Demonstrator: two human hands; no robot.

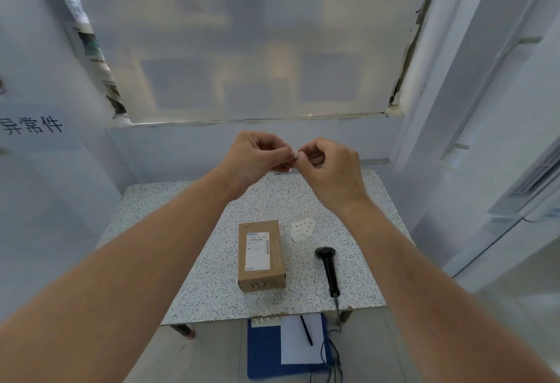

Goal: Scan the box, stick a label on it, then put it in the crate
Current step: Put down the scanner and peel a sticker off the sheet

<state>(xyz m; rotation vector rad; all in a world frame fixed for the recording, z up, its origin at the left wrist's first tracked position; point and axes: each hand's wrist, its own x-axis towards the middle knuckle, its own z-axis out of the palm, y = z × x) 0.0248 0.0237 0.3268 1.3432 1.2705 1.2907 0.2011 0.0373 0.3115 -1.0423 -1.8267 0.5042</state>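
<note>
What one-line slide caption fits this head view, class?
Both hands, left and right, pinch a small label above a cardboard box and barcode scanner on a speckled table.

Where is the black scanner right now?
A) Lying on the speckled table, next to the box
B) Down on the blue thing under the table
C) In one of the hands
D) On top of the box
A: the scanner lies flat on the speckled table, to the right of the cardboard box, while both hands are raised above the table pinching something small and white.
</note>
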